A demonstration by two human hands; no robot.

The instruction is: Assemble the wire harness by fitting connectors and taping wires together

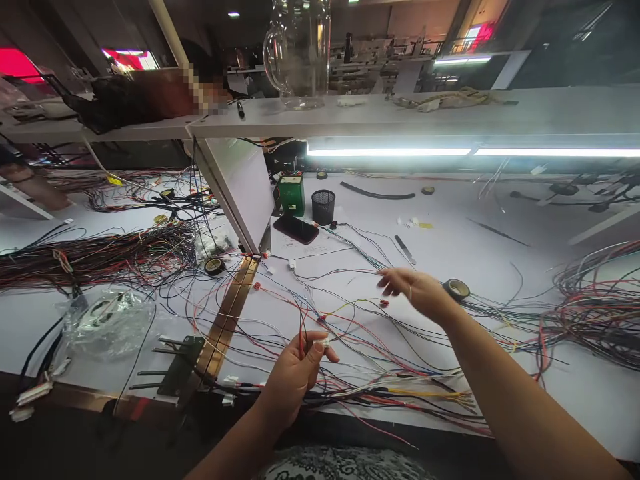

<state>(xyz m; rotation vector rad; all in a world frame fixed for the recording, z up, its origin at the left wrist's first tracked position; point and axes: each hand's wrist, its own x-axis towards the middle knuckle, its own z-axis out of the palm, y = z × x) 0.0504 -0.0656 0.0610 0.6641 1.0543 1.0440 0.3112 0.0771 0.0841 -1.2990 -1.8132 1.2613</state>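
My left hand (294,373) is closed, pinching a small white connector (325,343) between thumb and fingers. Red and dark wires (303,317) rise from that grip. To the right, my right hand (420,292) hovers over the wires with fingers stretched out to the left, and I see nothing in it. Just below its fingertips lies a small red connector (384,303). Another red connector (323,318) rests above my left hand. Loose wires in several colours (370,340) run across the white tabletop beneath both hands.
A black tape roll (456,289) lies by my right wrist. Farther back stand a black mesh cup (323,208), a green box (291,195) and a phone (296,229). Wire bundles (600,307) fill the right side. A metal fixture (180,367) sits front left, under an overhead shelf (350,120).
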